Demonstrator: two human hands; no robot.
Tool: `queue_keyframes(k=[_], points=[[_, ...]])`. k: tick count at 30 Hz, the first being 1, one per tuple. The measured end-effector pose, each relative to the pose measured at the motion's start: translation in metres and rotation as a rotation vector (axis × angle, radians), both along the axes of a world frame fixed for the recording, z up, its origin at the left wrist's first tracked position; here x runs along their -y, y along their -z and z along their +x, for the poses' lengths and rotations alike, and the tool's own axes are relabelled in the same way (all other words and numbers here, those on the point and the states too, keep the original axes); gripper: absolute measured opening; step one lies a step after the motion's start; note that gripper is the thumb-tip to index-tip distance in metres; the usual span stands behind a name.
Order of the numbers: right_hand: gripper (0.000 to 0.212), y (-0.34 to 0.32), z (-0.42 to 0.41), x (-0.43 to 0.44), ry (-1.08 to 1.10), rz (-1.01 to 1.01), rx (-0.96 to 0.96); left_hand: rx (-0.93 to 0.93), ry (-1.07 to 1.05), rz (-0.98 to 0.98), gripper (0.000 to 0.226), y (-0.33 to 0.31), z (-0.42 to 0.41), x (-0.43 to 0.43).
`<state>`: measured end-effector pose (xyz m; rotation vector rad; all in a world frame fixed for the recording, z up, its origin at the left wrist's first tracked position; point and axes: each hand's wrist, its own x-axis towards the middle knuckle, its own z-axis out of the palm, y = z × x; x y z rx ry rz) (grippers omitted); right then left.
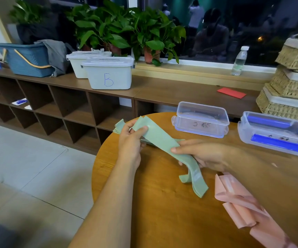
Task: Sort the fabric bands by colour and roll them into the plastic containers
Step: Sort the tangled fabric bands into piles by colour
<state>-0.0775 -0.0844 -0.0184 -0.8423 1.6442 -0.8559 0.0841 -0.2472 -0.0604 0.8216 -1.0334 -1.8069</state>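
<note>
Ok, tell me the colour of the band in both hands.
Pale green band, best in head view.

Round wooden table (pixel 153 221), lower right of frame. Bearing: clear container (pixel 200 119), upper centre; second clear container (pixel 242 133) with blue rolls (pixel 276 143), right edge; pink bands (pixel 237 199), lower right; trailing ends of green bands (pixel 196 183), centre.

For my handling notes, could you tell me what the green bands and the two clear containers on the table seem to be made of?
The green bands: thin, matte, limp fabric, possibly elastic; they drape and curl downwards. The empty container and the container with blue rolls: rigid, glossy transparent plastic; table and contents show through.
</note>
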Motion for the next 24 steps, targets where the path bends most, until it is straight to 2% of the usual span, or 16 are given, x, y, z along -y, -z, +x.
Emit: queue_keyframes(k=[4,6,8,11,13,19,24], points=[[0.042,0.008,-0.007,-0.025,-0.035,0.023,0.025,-0.034,-0.133,-0.021,0.039,0.002,0.002,0.006],[0.041,0.006,-0.015,-0.033,-0.016,0.018,-0.015,0.008,-0.252,-0.108,0.035,0.003,0.005,0.01],[0.038,0.0,-0.023,-0.032,0.056,-0.013,-0.064,0.041,-0.341,-0.191,0.037,0.004,0.008,0.015],[0.02,-0.016,-0.032,-0.016,0.186,-0.117,-0.099,0.103,-0.403,-0.323,0.041,0.006,0.009,0.019],[0.017,-0.025,-0.037,0.0,0.25,-0.174,-0.11,0.169,-0.447,-0.431,0.036,0.005,0.008,0.025],[0.014,-0.004,-0.041,0.033,0.336,-0.145,-0.192,0.476,-0.429,-0.662,0.03,0.003,0.0,0.058],[0.014,0.021,-0.047,0.038,0.313,-0.122,-0.293,0.649,-0.394,-0.678,0.029,0.018,-0.003,0.069]])
